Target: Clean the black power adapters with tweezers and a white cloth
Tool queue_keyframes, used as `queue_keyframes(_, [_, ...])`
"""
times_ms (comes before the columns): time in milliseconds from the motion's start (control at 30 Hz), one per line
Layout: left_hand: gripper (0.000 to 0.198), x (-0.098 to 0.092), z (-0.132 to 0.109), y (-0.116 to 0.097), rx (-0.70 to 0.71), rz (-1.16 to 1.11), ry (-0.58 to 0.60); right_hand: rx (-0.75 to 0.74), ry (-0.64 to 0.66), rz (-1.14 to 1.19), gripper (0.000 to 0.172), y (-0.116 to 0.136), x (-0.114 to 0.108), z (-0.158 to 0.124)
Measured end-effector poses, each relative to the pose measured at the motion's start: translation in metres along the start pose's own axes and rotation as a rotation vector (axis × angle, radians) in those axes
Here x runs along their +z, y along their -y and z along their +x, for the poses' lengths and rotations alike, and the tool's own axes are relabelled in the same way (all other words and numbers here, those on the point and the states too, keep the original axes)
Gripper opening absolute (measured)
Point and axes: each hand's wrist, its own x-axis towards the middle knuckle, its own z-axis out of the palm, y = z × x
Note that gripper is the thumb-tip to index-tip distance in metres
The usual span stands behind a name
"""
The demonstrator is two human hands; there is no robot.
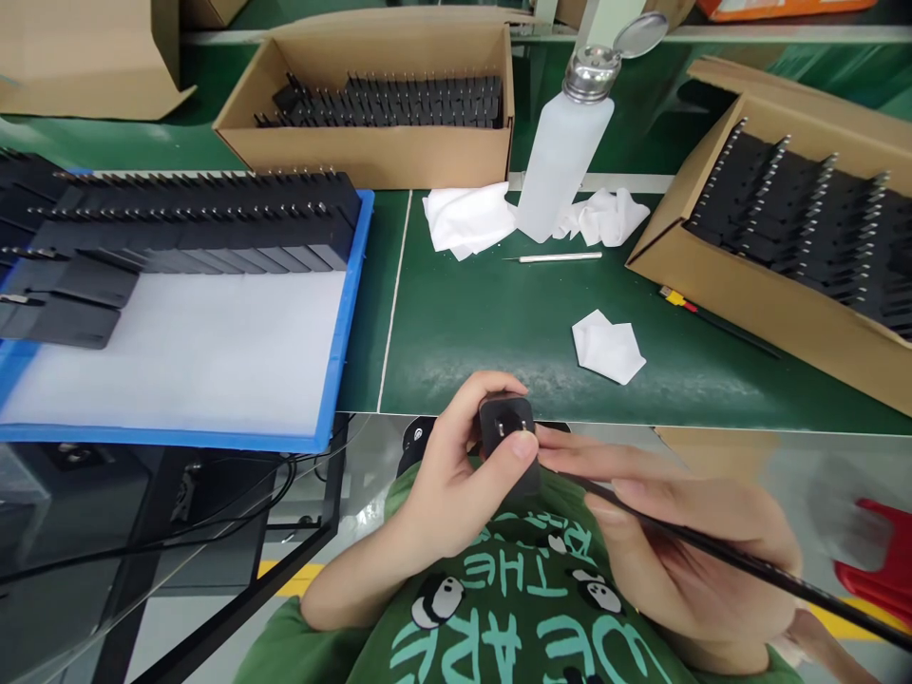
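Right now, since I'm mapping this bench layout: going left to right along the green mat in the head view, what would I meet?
Blue tray → white cloth → clear bottle → tilted cardboard box of black parts.

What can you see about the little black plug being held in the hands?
The black plug is a small boxy block, seemingly matte plastic, with short metal prongs facing the camera. The left hand wraps around it, thumb on its front, by the near edge of the green table. The right hand touches it with a fingertip while gripping a thin black stick.
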Motion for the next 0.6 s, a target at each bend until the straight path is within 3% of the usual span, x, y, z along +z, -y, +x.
queue_keyframes(600, [0.034, 0.0007, 0.0010, -0.0024, -0.018, 0.022, -0.015, -0.026, -0.013, 0.000, 0.053, -0.0039, 0.0002, -0.0009])
